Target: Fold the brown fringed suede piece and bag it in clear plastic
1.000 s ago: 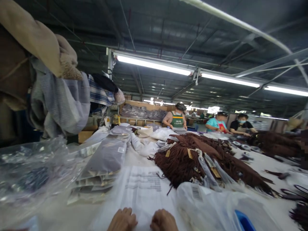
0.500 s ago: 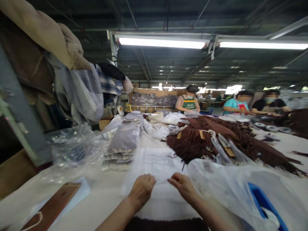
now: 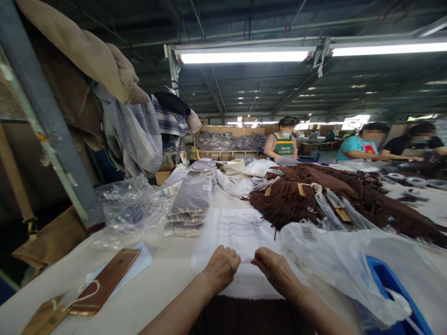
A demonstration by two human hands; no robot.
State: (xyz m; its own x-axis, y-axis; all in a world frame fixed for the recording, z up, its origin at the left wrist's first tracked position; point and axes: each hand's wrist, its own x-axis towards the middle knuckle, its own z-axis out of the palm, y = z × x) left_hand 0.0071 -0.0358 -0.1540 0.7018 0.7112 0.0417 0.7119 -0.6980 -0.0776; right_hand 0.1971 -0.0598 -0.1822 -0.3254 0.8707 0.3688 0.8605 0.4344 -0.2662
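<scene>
My left hand is closed, fingers curled at the near part of a white translucent plastic bag with printed lines of text. My right hand pinches the same bag a short way to the right. The bag lies flat on the table between and beyond both hands. Dark brown fabric shows below the bag, between my forearms. To the right of my right hand spreads another clear plastic bag with a barcode label, partly over a blue holder.
A stack of bagged grey items stands beyond on the left, beside crumpled clear plastic. A phone lies at the left. Fringed brown scarves are heaped at the right. Co-workers stand across the table; clothes hang at the left.
My view has swung left, so everything sits further right. More of the dark brown fabric shows below the bag. Both hands keep their grip.
</scene>
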